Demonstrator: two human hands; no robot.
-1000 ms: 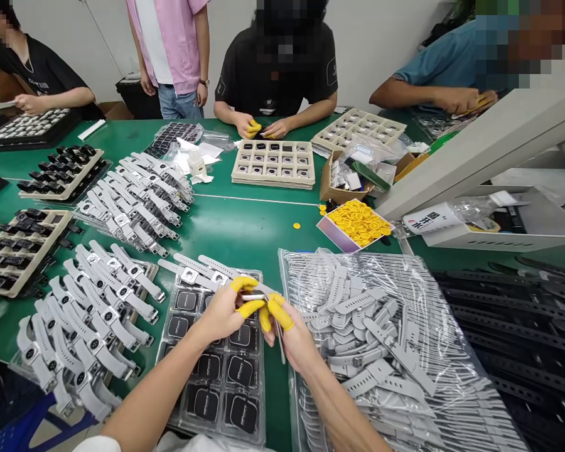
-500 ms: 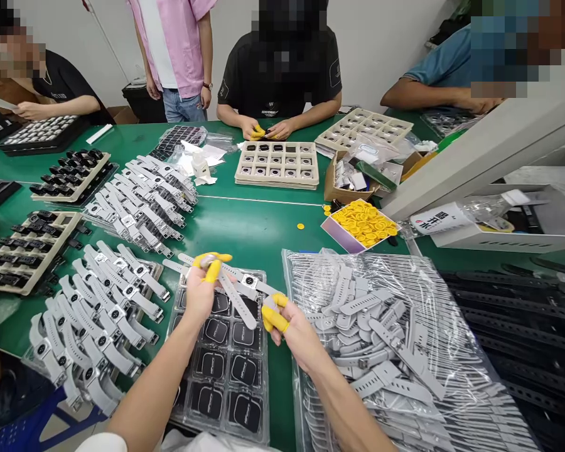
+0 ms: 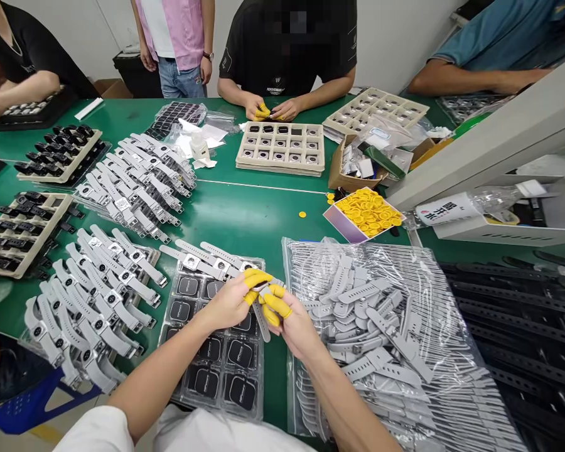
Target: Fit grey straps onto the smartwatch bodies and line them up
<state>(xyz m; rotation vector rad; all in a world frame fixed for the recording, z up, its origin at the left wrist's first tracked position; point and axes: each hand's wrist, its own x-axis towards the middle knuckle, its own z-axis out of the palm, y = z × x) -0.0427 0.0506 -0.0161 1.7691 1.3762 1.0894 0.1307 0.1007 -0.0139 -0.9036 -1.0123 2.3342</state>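
Observation:
My left hand (image 3: 230, 302), with yellow finger cots, is closed on a smartwatch (image 3: 262, 285), mostly covered by the fingers. From it a grey strap piece (image 3: 262, 323) hangs down. My right hand (image 3: 292, 323), also in yellow finger cots, pinches another grey strap against the watch's edge; whether it sits in the slot cannot be made out. Below lies a clear plastic tray (image 3: 258, 402) with black square-faced watch units in its pockets. Grey-strapped watches (image 3: 191, 262) rest across its far end. To the right, loose grey straps (image 3: 365, 314) are heaped on a plastic bag (image 3: 456, 376) of straps.
Rows of grey-strapped watches (image 3: 98, 323) stand at left, with black-strapped ones (image 3: 16, 229) beyond. A box of yellow finger cots (image 3: 370, 213), a plastic bottle (image 3: 480, 204) and a slanted white post (image 3: 489, 125) are at right. A co-worker's hands (image 3: 270, 112) work across the table.
Both hands have come together over the tray, bringing the strap in my right hand up to the watch in my left. The view has shifted slightly.

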